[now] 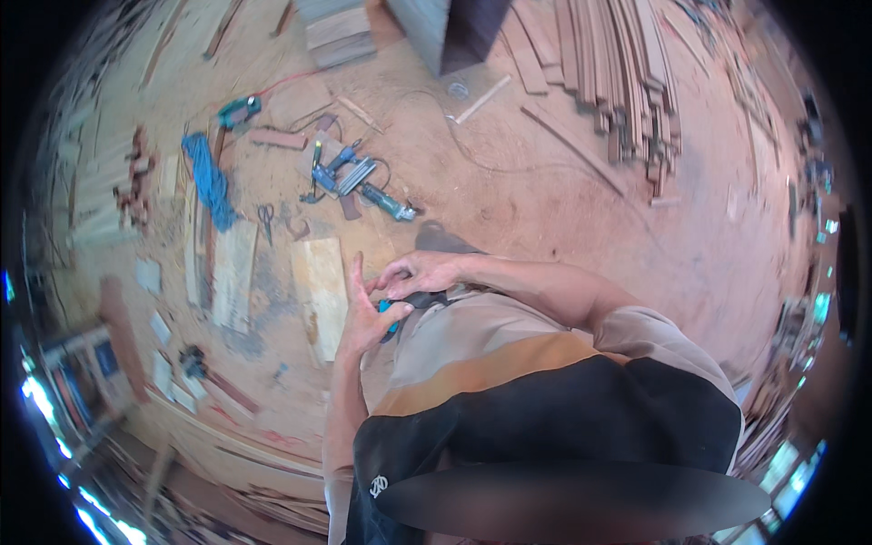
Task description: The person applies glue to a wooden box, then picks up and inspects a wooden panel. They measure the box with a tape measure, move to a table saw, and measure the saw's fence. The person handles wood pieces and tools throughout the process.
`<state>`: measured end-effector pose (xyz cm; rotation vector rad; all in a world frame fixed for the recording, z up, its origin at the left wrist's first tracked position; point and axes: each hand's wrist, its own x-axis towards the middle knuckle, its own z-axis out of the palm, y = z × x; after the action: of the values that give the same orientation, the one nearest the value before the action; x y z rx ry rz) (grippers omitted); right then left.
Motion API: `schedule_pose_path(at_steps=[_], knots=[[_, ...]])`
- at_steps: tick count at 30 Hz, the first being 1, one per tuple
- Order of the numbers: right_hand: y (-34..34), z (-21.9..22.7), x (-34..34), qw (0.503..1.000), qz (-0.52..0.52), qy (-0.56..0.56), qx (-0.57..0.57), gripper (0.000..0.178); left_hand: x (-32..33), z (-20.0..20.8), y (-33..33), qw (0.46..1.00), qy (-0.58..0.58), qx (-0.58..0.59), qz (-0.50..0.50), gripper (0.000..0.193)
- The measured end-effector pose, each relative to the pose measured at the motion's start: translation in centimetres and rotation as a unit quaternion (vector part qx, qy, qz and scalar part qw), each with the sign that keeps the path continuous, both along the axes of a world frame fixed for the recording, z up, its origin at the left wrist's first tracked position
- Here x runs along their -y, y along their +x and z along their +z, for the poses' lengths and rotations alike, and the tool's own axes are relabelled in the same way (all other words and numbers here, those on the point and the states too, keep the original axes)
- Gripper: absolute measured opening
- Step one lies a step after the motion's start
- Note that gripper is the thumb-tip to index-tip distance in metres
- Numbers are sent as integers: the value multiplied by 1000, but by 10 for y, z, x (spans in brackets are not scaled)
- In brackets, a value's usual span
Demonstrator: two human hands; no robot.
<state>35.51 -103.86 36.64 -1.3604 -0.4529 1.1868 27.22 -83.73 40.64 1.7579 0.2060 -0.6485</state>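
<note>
Both hands are close together in front of my waist. My left hand (367,316) has a finger stretched out and its thumb spread over a small teal object (389,310) against my clothes; its kind cannot be made out. Just right of it, my right hand (420,271) is bent inward with curled fingers meeting the left hand's fingers. Anything small between those fingertips is hidden. A dark patch of cloth or a pouch (427,298) shows below the right hand. Beyond the hands, a pale board (321,295) lies on the floor.
Ahead lie a green-and-black angle grinder (389,202), a blue power tool (338,167), a teal power tool (240,112) and blue cloth (209,182). Scissors (265,221) lie at left. Stacked wood strips (618,82) occupy the far right; a dark box-like piece (445,32) stands ahead.
</note>
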Motion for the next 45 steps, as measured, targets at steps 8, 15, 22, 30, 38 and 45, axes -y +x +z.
schedule_pose_path(at_steps=[8, 15, 22, 30, 38, 45], knots=[[42, -46, 187, 885, -465, 31, -6, 27, -54, 21, 93, 922, 244, -136, -269, 43], [70, -151, 441, 658, -732, -158, -83, 46, -85, 128, 294, 843, 416, -162, -301, 19], [-23, -191, 493, 617, -724, -270, -151, 52, 105, 141, 486, 644, 583, 124, -479, 30], [-260, -223, 380, 440, -799, -247, -326, 38, 306, 18, 615, 430, 714, 198, -516, 31], [-348, -154, 187, 265, -787, -211, -515, 29, 413, -95, 676, 385, 737, 154, -534, 34], [-256, -128, 127, 290, -750, -155, -574, 47, 431, -139, 736, 363, 741, 141, -547, 34]])
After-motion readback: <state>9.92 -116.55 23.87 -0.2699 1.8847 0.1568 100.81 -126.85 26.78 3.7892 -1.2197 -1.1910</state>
